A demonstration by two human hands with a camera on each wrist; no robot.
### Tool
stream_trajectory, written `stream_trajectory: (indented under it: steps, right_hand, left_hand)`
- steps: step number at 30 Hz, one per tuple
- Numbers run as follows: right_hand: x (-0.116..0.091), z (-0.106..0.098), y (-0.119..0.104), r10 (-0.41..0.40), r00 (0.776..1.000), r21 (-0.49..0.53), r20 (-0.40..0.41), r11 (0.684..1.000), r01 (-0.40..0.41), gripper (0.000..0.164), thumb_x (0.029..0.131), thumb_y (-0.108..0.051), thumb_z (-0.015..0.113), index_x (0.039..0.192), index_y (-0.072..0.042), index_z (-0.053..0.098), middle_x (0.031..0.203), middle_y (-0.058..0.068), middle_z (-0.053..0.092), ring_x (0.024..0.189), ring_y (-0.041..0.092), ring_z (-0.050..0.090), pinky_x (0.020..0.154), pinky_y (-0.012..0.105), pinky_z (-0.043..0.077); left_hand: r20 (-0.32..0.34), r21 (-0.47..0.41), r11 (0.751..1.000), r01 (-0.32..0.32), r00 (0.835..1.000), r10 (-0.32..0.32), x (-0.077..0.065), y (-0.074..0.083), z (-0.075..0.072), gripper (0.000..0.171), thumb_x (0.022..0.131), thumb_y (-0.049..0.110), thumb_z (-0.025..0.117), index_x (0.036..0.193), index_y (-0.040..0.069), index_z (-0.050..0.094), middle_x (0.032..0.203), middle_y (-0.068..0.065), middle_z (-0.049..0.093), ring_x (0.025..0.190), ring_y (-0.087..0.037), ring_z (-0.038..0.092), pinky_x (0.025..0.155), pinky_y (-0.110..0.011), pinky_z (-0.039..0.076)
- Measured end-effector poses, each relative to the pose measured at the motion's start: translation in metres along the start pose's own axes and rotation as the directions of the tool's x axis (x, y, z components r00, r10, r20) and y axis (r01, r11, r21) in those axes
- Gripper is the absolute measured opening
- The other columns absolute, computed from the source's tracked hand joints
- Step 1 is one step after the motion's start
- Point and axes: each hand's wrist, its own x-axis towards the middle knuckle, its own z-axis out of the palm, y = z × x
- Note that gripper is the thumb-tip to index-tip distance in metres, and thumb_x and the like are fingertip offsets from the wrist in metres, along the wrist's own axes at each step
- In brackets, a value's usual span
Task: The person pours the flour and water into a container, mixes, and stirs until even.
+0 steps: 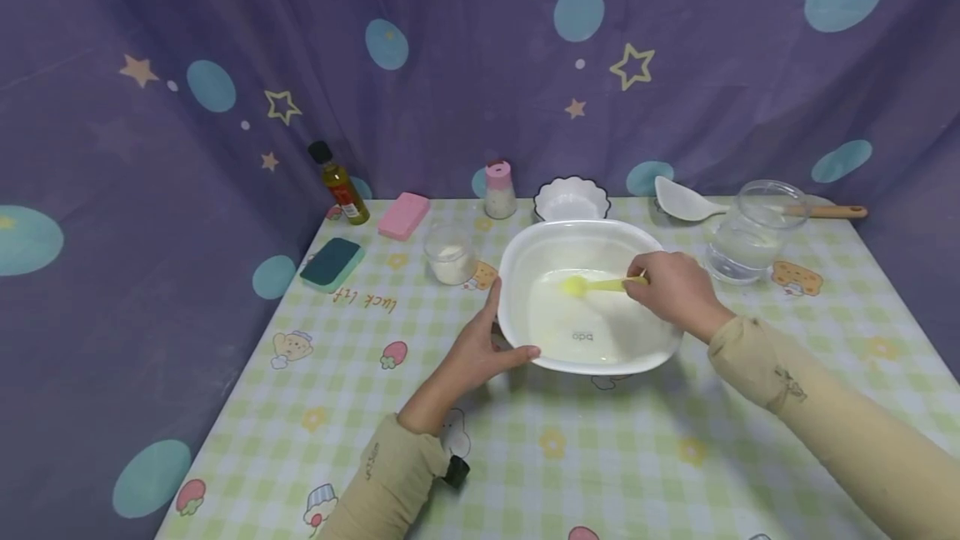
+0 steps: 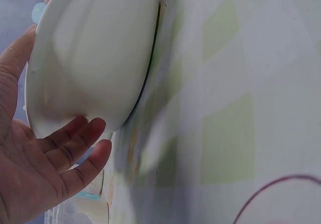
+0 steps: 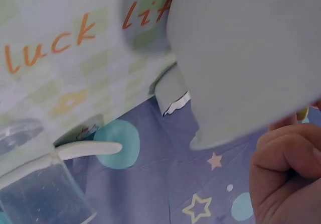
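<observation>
A white basin (image 1: 517, 307) stands in front of me, with pale liquid in its bottom. My left hand (image 1: 480, 348) holds its near left side. In the left wrist view the left hand (image 2: 45, 153) has its thumb at the rim and fingertips against the outer wall. Over the basin my right hand (image 1: 671, 286) pinches the handle of a small yellow spoon (image 1: 603, 283), whose round end is in the basin. From the right wrist, the right hand (image 3: 291, 174) shows curled beside the basin (image 3: 251, 58), which hides most of the spoon.
Behind the basin are a scalloped dish (image 1: 572, 198) and a pink-topped shaker (image 1: 499, 190). To the left are a glass of white powder (image 1: 452, 261), a pink sponge (image 1: 403, 216), a green sponge (image 1: 332, 263) and an oil bottle (image 1: 341, 186). A water pitcher (image 1: 742, 248) and white ladle (image 1: 686, 202) lie right.
</observation>
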Motion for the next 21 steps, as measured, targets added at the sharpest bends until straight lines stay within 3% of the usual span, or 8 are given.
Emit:
stream_trajectory:
  steps: [8,16,21]
  right_hand:
    - [-0.010,-0.015,0.010,-0.001,1.000,-0.046,0.008,0.999,0.002,0.020,0.087,-0.014,0.063,0.098,-0.002,0.075,0.085,0.012,0.070,0.068,0.023,0.059,0.053,0.034,0.045]
    - [-0.021,-0.025,0.017,-0.025,0.997,-0.007,0.074,1.000,0.026,0.019,0.087,-0.014,0.064,0.096,-0.002,0.076,0.079,0.004,0.068,0.064,0.016,0.054,0.056,0.032,0.043]
    - [-0.028,-0.028,0.015,-0.054,0.992,0.032,0.114,0.998,0.051,0.016,0.086,-0.015,0.067,0.094,-0.005,0.076,0.066,-0.004,0.064,0.057,0.012,0.054,0.052,0.031,0.042]
  left_hand:
    - [0.008,-0.021,1.000,-0.009,1.000,0.009,0.000,0.000,0.000,0.115,0.079,0.032,0.082,0.158,0.026,-0.001,0.157,-0.007,0.030,0.094,-0.018,0.055,0.066,-0.033,0.053]
    - [0.008,-0.026,1.000,-0.009,1.000,0.009,0.000,0.001,-0.001,0.115,0.079,0.032,0.082,0.158,0.025,-0.002,0.158,-0.006,0.027,0.094,-0.017,0.056,0.066,-0.034,0.053]
    - [0.007,-0.030,0.999,-0.013,1.000,0.013,0.000,0.001,-0.001,0.115,0.080,0.032,0.082,0.158,0.025,-0.001,0.158,-0.005,0.026,0.093,-0.018,0.055,0.066,-0.034,0.053]
